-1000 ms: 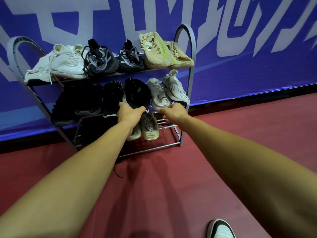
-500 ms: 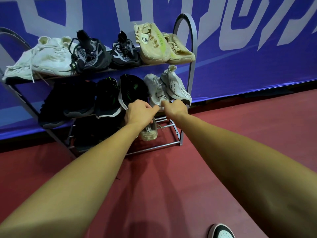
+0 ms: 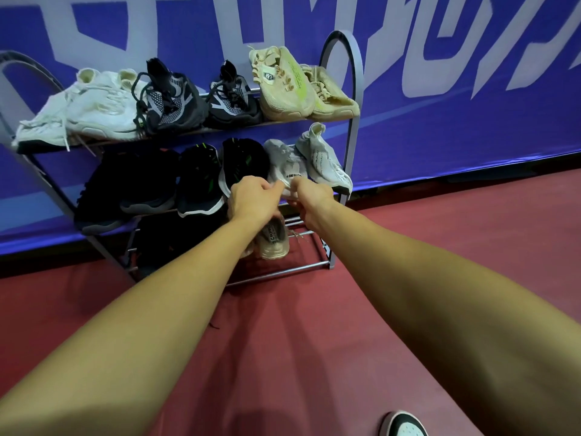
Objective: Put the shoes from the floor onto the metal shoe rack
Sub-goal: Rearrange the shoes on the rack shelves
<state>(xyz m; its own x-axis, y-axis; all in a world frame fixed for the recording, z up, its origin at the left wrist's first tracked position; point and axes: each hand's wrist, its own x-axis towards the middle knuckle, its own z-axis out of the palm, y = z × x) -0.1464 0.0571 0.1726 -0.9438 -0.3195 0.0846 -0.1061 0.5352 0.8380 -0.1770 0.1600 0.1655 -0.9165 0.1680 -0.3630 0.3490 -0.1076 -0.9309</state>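
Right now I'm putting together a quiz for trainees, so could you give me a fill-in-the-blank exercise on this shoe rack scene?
On the metal shoe rack, the beige pair sits on the ___ tier.
The left hand and right hand pinch the toe of a light grey shoe on the ___ tier.
The floor in front of the rack is ___.
Missing words: top; middle; red.

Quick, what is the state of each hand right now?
Left hand: closed, pinching the toe of the grey lettered shoe.
Right hand: closed, gripping the same toe.
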